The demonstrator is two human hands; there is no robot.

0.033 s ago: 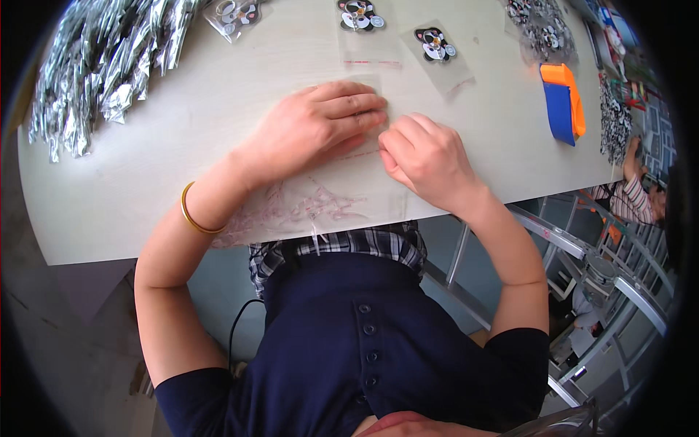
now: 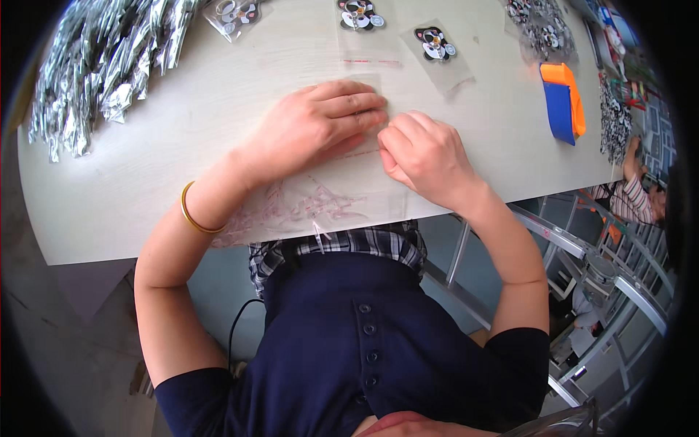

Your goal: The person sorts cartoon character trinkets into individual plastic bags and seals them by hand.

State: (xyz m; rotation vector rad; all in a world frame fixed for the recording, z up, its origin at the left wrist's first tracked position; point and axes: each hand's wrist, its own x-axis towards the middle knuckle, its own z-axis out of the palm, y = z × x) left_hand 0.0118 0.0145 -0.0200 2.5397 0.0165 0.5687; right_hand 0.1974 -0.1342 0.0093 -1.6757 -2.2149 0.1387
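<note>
My left hand (image 2: 324,124) lies flat on a clear plastic bag (image 2: 364,78), its fingers stretched out to the right and covering most of the bag. Close beside those fingertips, my right hand (image 2: 428,156) is curled closed on the tabletop; what it pinches, if anything, is hidden. Beyond the hands lie two clear bags, each with a black-and-white panda-shaped piece: one panda piece (image 2: 360,14) straight ahead, another panda piece (image 2: 435,45) to its right. Between my forearms and the table's near edge are scattered thin clear-and-pinkish strips (image 2: 313,204).
A heap of shiny silver packets (image 2: 109,65) covers the far left. A third bagged panda piece (image 2: 237,13) lies next to it. At the right are a blue-and-orange tool (image 2: 561,105) and a bag of panda pieces (image 2: 542,33). Metal frames (image 2: 553,237) and another person's striped sleeve (image 2: 635,200) are beyond.
Both hands stay almost in place. A loose strip hanging at the table's near edge has shifted slightly.
</note>
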